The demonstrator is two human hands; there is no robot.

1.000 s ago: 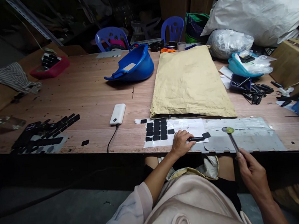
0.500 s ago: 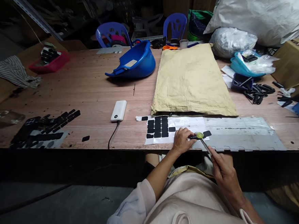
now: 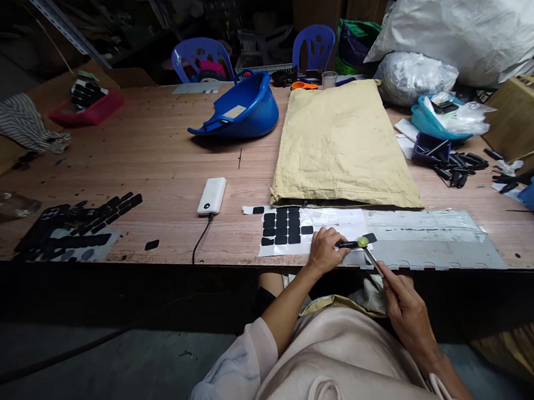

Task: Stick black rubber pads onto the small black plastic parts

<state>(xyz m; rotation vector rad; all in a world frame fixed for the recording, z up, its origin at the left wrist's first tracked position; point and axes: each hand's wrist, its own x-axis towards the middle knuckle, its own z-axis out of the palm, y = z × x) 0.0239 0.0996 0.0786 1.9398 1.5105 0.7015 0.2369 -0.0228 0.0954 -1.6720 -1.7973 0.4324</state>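
My left hand (image 3: 328, 249) is closed at the table's front edge, its fingertips pinching the left end of a slim black piece (image 3: 349, 244). In my right hand (image 3: 405, 303) is a thin metal-handled tool (image 3: 373, 259) with a round yellow-green head, fingers wrapped round the handle. That head (image 3: 363, 241) rests at the right end of the slim black piece. Just behind it lies a black rounded patch (image 3: 369, 237). Left of my left hand, a white sheet (image 3: 336, 218) carries rows of black rounded patches (image 3: 281, 226).
A grey board (image 3: 434, 237) lines the front edge at right. Behind the sheet lies a tan sack (image 3: 336, 146). A white power bank (image 3: 212, 196) with a cable, a blue basin (image 3: 252, 112) and black strips (image 3: 112, 214) are leftward. Black parts (image 3: 461, 165) lie at right.
My right hand has moved slightly right and down, bringing the tool's yellow-green head rightward along the slim black piece. My left hand has stayed in place.
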